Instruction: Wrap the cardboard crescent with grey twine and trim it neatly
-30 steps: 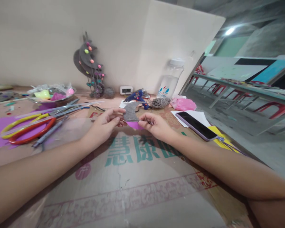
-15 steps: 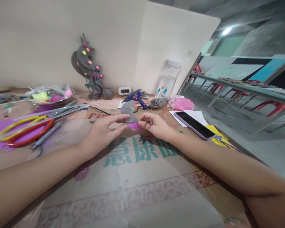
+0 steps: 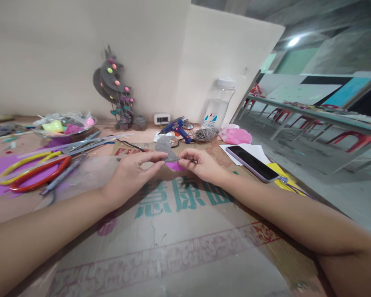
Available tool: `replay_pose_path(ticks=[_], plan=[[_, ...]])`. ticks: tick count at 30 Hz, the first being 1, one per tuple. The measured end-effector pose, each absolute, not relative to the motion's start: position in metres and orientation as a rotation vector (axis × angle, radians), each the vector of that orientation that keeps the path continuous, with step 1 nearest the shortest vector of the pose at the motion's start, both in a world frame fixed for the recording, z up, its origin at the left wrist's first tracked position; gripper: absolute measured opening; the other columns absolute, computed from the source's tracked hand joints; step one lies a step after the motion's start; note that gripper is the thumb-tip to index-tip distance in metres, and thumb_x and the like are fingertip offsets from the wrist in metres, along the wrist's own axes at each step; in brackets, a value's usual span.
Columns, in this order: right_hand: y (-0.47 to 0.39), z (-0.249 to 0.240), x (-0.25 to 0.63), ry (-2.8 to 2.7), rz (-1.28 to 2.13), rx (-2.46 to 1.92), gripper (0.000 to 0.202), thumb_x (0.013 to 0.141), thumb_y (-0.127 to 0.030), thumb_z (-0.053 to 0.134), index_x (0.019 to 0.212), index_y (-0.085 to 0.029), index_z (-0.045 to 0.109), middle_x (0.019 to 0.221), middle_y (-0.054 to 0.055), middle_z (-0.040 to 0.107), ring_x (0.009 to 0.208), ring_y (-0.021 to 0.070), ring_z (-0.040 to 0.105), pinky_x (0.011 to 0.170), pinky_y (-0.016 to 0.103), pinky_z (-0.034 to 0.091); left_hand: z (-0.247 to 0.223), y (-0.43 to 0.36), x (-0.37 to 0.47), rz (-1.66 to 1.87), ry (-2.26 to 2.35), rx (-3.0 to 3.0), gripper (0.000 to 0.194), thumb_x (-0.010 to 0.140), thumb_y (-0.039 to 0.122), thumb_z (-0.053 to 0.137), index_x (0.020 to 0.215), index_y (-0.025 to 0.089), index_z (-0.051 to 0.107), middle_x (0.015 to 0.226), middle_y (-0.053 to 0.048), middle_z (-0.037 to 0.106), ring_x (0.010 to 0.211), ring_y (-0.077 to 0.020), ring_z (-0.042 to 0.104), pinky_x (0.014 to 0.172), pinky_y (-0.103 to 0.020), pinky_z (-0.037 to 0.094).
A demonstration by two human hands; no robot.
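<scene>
A grey curved piece (image 3: 166, 148), shaped like a crescent and seemingly wrapped in yarn, is held upright between my two hands. My left hand (image 3: 137, 169) pinches its lower left side between thumb and fingers. At its lower right end, the fingertips of my right hand (image 3: 198, 164) are closed on it, with the other fingers curled in. A small purple patch (image 3: 177, 166) shows just beneath the piece, between the hands. Behind it lies a blue glue gun (image 3: 177, 127) with a small red light.
Scissors with red and yellow handles (image 3: 38, 173) and a bowl (image 3: 66, 131) are at left. A crescent decoration (image 3: 113, 82), small clock (image 3: 161, 119), yarn ball (image 3: 205, 134) and water bottle (image 3: 219, 105) stand behind. A phone (image 3: 252, 163) lies right.
The grey piece has shifted slightly left and down. My left hand's thumb and fingers have come closer together around its lower edge; my right hand still grips its end.
</scene>
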State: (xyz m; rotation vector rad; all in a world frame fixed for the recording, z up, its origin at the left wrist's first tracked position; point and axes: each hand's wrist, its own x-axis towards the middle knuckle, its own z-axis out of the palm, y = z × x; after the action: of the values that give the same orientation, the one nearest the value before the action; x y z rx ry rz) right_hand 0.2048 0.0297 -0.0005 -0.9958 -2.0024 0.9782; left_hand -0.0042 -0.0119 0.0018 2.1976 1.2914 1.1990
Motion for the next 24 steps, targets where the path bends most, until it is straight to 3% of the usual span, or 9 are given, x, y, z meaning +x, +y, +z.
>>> replay_pose_path(ticks=[18, 24], plan=[[0.0292, -0.0015, 0.2052, -1.982, 1.022, -0.986, 0.017, 0.077, -0.032, 0.057, 0.076, -0.016, 0.053, 0.064, -0.004, 0.048, 0.057, 0.0079, 0.043, 0.055, 0.021, 0.035, 0.0028, -0.013, -0.0053, 1.205, 1.316, 2.208, 0.025, 0.083, 0.031, 0.053, 0.101, 0.022, 0.069, 0.101, 0.001, 0.072, 0.092, -0.0174, 0.065, 0.088, -0.03, 0.049], [0.0296, -0.0009, 0.2049, -1.984, 0.976, -0.973, 0.017, 0.078, -0.033, 0.056, 0.076, -0.017, 0.052, 0.067, -0.003, 0.051, 0.06, 0.0088, 0.047, 0.056, 0.021, 0.038, 0.0049, -0.0133, -0.0038, 1.166, 1.225, 2.173, 0.037, 0.089, 0.029, 0.043, 0.123, 0.021, 0.056, 0.108, -0.004, 0.068, 0.098, -0.0181, 0.062, 0.089, -0.031, 0.046]])
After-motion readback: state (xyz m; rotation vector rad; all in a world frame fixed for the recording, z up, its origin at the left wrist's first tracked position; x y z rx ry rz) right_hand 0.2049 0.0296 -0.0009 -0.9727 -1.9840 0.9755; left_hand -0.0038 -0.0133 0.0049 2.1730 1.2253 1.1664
